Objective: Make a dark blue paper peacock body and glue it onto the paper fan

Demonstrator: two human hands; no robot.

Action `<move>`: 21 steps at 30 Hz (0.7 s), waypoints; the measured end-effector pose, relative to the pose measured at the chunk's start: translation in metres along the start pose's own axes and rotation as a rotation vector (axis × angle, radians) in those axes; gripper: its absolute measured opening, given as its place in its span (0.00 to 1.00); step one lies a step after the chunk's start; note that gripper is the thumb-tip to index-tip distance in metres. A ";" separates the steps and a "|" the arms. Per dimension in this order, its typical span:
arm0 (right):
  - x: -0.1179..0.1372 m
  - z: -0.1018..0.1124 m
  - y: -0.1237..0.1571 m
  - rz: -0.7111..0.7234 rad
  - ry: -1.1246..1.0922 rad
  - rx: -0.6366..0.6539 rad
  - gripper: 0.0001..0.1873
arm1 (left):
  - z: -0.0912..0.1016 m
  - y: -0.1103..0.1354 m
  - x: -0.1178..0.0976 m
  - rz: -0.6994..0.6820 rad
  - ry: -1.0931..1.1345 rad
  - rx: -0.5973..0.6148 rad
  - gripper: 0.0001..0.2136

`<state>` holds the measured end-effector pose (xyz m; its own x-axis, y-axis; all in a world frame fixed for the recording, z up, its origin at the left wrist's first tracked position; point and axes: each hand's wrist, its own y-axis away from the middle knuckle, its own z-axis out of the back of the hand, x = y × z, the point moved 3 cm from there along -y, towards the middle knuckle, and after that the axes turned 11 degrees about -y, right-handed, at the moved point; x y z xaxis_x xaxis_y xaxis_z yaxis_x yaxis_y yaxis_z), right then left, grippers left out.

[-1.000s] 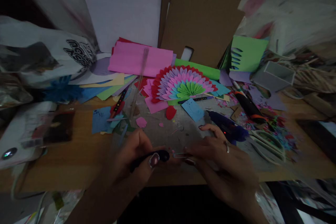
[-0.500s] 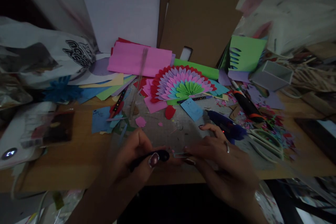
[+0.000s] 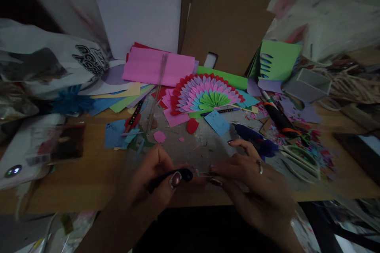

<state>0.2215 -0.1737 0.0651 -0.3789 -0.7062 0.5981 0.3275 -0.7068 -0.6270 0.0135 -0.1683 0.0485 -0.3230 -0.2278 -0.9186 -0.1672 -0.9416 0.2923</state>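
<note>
My left hand [image 3: 157,182] is closed round a slim black handle [image 3: 169,177] with a rounded end, the thumb pressed on it; its working end is hidden. My right hand [image 3: 249,182], with a ring on one finger, pinches thin pale wires [image 3: 204,174] that stretch across to the left fingertips. Its index finger is raised. Close by that hand lies a dark blue glue gun [image 3: 252,136], with pale-handled scissors [image 3: 301,162] beyond it. Behind both hands stands a layered paper fan [image 3: 208,95] in red, lilac, pink, blue and green.
A grey cutting mat [image 3: 178,150] carries paper scraps and a red petal [image 3: 192,125]. Long thin wires [image 3: 157,91] lean over a pink sheet [image 3: 160,65]. At left are a white power bank [image 3: 18,158] and a printed bag [image 3: 53,55]. Colourful shreds [image 3: 317,150] are heaped at right.
Both hands keep their grips and have shifted very slightly to the right. The objects on the table stay where they were.
</note>
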 end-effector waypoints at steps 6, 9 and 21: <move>0.002 0.000 -0.002 0.006 0.008 0.008 0.11 | 0.000 0.001 -0.002 0.020 0.010 0.015 0.09; 0.002 0.001 -0.002 0.010 0.011 0.018 0.10 | 0.000 0.002 -0.002 0.031 0.014 0.020 0.09; 0.005 0.002 -0.002 0.002 0.020 0.020 0.12 | -0.001 0.003 -0.005 0.029 0.037 0.046 0.09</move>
<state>0.2205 -0.1758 0.0697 -0.3960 -0.7065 0.5866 0.3449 -0.7065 -0.6180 0.0161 -0.1704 0.0540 -0.2935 -0.2650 -0.9185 -0.2016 -0.9221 0.3304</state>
